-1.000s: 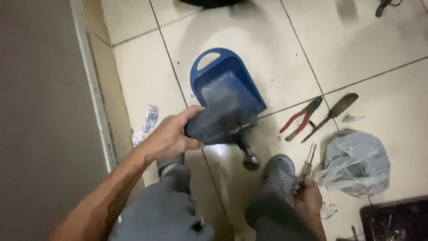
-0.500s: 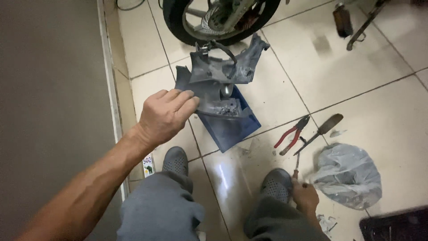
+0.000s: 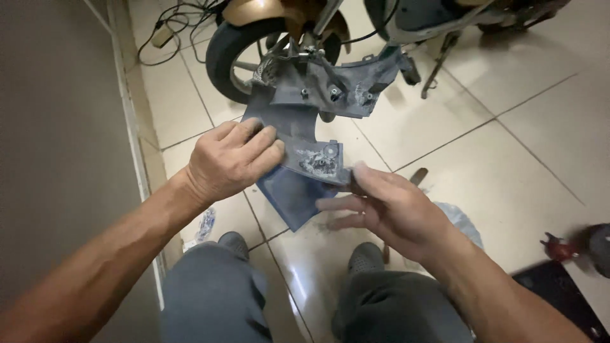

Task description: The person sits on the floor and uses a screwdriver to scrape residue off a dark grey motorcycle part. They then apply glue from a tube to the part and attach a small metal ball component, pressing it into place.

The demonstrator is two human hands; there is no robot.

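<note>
A dusty grey plastic scooter panel (image 3: 318, 108) is held up in front of me over the tiled floor. My left hand (image 3: 230, 160) grips its left side, fingers curled over the edge. My right hand (image 3: 384, 206) pinches its lower right corner between thumb and fingers. The panel's far end reaches toward the front wheel (image 3: 236, 51) of a scooter with a gold fender (image 3: 267, 11). A blue plastic tray (image 3: 293, 195) lies on the floor just under the panel.
My knees and grey shoes (image 3: 234, 244) are at the bottom. A clear plastic bag (image 3: 462, 222) lies right of my right hand. A red-handled tool (image 3: 559, 249) and a dark case (image 3: 562, 292) sit at right. Cables (image 3: 166, 25) run by the wall at left.
The view has tilted up toward the scooter. My right hand has come up from beside my shoe and taken hold of the panel's lower corner. The left hand keeps its grip.
</note>
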